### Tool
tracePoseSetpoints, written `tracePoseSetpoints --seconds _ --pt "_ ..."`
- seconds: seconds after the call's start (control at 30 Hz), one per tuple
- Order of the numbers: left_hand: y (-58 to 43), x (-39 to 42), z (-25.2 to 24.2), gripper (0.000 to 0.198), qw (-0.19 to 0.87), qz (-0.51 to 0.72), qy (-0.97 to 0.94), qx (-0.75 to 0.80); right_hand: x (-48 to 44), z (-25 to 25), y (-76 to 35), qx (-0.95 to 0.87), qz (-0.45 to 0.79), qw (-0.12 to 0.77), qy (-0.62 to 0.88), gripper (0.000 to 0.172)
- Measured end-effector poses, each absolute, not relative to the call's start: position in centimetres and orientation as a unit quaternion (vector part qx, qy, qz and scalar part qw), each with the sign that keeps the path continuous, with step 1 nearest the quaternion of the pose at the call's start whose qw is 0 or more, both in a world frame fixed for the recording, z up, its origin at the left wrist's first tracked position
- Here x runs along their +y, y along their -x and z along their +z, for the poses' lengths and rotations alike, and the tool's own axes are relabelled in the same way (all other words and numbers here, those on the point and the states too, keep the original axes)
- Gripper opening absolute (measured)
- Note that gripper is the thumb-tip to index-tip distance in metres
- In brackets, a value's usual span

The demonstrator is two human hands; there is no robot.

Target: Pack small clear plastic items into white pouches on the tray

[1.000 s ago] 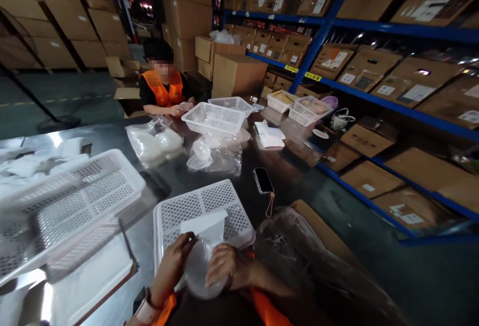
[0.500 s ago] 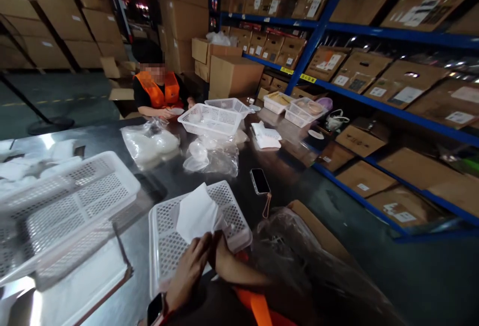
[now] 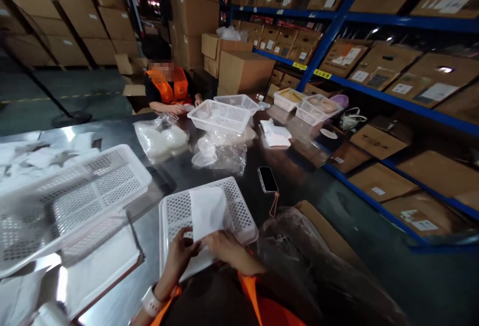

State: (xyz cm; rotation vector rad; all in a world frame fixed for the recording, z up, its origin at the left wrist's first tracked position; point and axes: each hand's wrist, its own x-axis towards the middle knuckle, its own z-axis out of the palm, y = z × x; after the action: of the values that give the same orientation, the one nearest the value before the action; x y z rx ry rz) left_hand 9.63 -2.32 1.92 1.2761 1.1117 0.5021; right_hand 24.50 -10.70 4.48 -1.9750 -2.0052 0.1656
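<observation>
A flat white pouch or folded sheet [image 3: 208,211] lies over an upside-down white plastic basket [image 3: 172,211] in front of me; its exact kind is unclear. My right hand [image 3: 229,252] is closed on the pouch's lower edge, its fingertips partly hidden. Fingers bent, my left hand [image 3: 180,253] pinches near the lower left corner. Under both hands, another white piece [image 3: 202,262] rests on the basket.
A white basket [image 3: 138,173] stands left, by a heap of white packets [image 3: 45,159]. Ahead are clear bags [image 3: 162,141], a phone [image 3: 268,179] and more baskets [image 3: 220,119]. A co-worker [image 3: 170,91] sits opposite. Plastic film [image 3: 299,246] lines a carton at right.
The white pouch has turned from tilted to nearly straight and lies flatter. My left hand has moved left, away from my right hand, and its wrist has rolled. The view has shifted slightly left.
</observation>
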Motion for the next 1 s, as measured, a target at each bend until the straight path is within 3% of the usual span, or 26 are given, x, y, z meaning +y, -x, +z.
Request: tracePoseSetpoints --seconds 0.2,0.67,0.73,0.87,1.0 --pt "-9.6 -3.4 3.9 0.069 0.735 0.235 -0.396 0.498 -11.3 4.8 -22.6 -0.703 0.07 0.194 0.681 0.008" --pt "-10.4 -3.4 3.7 0.069 0.753 0.243 -0.353 0.5 -10.6 3.9 -22.3 -0.719 0.079 0.137 0.677 0.008" --pt "-10.3 -3.6 4.0 0.074 0.747 0.246 -0.359 0.502 -10.6 3.0 -21.8 -0.715 0.111 0.195 0.662 0.007" --pt "-9.5 -3.5 3.9 0.085 0.698 0.267 -0.413 0.52 -10.9 1.9 -23.3 -0.559 0.149 0.402 0.709 0.018" --pt "-8.4 -3.5 3.2 0.082 0.648 0.26 -0.473 0.537 -15.5 3.9 -32.3 -0.448 0.028 0.437 0.779 0.039"
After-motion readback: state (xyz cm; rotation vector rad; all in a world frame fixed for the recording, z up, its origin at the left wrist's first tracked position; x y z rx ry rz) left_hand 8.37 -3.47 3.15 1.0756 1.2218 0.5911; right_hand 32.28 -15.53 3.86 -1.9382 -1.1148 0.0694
